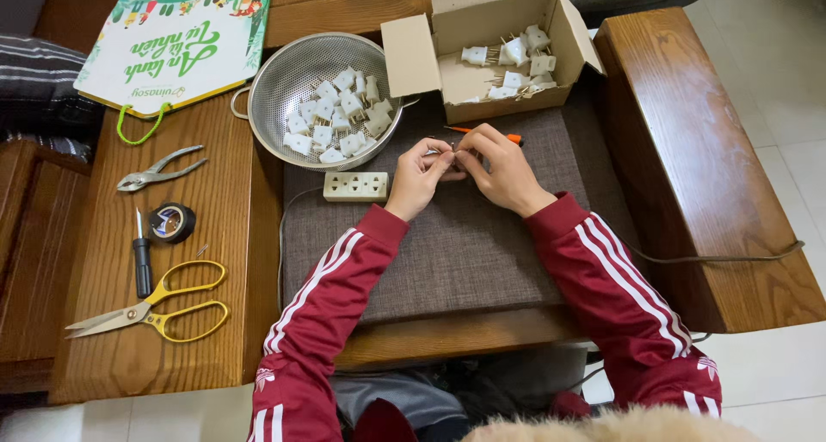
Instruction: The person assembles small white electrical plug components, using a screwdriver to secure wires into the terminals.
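Both of our hands meet over the grey fabric mat [456,253], the left hand [419,177] and the right hand [503,174] pinched fingertip to fingertip on a tiny part [453,152] that we can barely make out (it looks pale and partly metal, too small to name surely). Our fingers are curled in a fine grasp on it, not flat and not slack. We judge it feather-light, stiff and a little slippery, so it is best taken by its sides with thumb and forefinger; any thin prongs or wire ends on it would bend if squeezed across.

Just beyond our right hand lies an orange-handled screwdriver [499,135], and just beside our left hand a cream socket strip [355,186] with its cord running off the mat's left edge. Above that stands a metal colander [267,98] heaped with white plug pieces [337,115], and to its right an open cardboard box [482,102] holding more of them with brass pins showing.

Room to move is snug in front, since colander, strip and box ring our hands, but the mat towards us is open. The raised wooden armrest [697,167] bounds the right side, with a cable draped over it. On the wooden table [172,322] to the left, well apart, lie pliers [159,170], black tape [172,223], a small screwdriver [141,257] and yellow scissors [155,309].
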